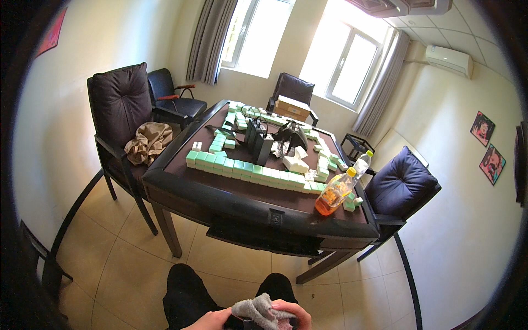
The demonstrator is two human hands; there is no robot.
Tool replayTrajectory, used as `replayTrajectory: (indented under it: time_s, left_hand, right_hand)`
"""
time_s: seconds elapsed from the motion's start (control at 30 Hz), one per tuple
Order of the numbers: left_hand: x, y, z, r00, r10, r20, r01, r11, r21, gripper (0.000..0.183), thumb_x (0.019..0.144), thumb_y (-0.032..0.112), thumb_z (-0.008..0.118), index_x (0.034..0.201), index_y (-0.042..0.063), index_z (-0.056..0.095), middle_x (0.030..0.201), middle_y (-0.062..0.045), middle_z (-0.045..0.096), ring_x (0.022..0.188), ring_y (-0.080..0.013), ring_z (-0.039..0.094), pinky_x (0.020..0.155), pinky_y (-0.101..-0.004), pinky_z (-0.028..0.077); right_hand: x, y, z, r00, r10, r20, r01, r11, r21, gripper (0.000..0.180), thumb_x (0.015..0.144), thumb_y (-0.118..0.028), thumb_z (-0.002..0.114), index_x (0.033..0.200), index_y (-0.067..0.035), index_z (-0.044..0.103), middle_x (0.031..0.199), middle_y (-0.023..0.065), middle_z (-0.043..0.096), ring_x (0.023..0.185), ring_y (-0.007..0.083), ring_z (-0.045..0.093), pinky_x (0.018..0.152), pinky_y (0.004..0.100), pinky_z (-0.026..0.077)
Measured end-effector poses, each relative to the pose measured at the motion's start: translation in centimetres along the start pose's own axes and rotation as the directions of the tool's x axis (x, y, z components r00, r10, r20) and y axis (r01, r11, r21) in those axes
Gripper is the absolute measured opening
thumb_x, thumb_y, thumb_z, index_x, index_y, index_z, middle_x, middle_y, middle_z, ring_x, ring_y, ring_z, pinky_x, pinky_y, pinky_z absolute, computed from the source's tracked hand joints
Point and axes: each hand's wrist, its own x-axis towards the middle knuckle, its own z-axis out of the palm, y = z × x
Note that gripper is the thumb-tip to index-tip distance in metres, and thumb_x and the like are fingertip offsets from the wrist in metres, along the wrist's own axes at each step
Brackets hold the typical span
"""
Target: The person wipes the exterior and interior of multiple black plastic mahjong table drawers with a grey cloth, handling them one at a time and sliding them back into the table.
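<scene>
Low in the head view, my left hand (209,320) and my right hand (295,312) are close together over my lap. Between them is a grey cloth (258,310) with a pinkish part; the fingers of my right hand are closed on it. My left hand touches its left side, and whether those fingers grip it is hidden. Part of a dark object shows under the cloth, too little to name. Before me stands a mahjong table (243,208) with a long double row of green-backed tiles (243,168) along its near side.
Black boxes with cables (261,148), a tissue pack (296,164) and two yellow-capped bottles, the nearer holding orange liquid (330,198), are on the table. Padded armchairs surround it; the left one (123,97) holds a crumpled tan cloth (152,140), the far one cardboard boxes (292,108).
</scene>
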Motion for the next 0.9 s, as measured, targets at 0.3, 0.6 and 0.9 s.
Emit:
replayTrajectory:
  time_s: [0.3,0.6,0.9]
  left_hand:
    - [0.1,-0.2,0.0,0.998,0.029,-0.06,-0.03,0.999,-0.013,0.041,0.069,0.0,0.06,0.11,0.002,0.058,0.094,-0.024,0.063,0.092,-0.0424,0.062,0.077,-0.0409,0.05]
    - [0.5,0.7,0.0,0.995,-0.025,-0.097,0.0,0.966,-0.257,0.039,0.072,-0.005,0.062,0.111,0.0,0.059,0.095,-0.017,0.067,0.09,-0.0244,0.065,0.079,-0.0343,0.051]
    - [0.4,1.8,-0.3,0.985,-0.108,-0.132,0.057,0.939,-0.34,0.03,0.078,0.003,0.074,0.106,0.002,0.067,0.097,-0.013,0.071,0.092,-0.0188,0.066,0.084,-0.034,0.052]
  right_hand:
    - [-1.2,3.0,-0.2,0.998,0.039,0.04,-0.044,0.988,0.151,0.098,0.08,-0.062,0.066,0.14,0.007,0.031,0.131,0.0194,0.053,0.121,0.0265,0.053,0.103,0.0401,0.04]
    - [-0.6,4.1,0.3,0.992,0.127,0.023,-0.128,0.991,0.039,0.098,0.079,-0.068,0.062,0.138,0.005,0.035,0.12,0.0139,0.058,0.113,0.0214,0.056,0.097,0.0353,0.044]
    - [-0.6,6.1,0.2,0.976,0.213,-0.051,-0.213,0.977,0.007,0.067,0.089,-0.038,0.062,0.136,0.003,0.039,0.128,0.0098,0.052,0.122,0.0189,0.047,0.104,0.0342,0.036]
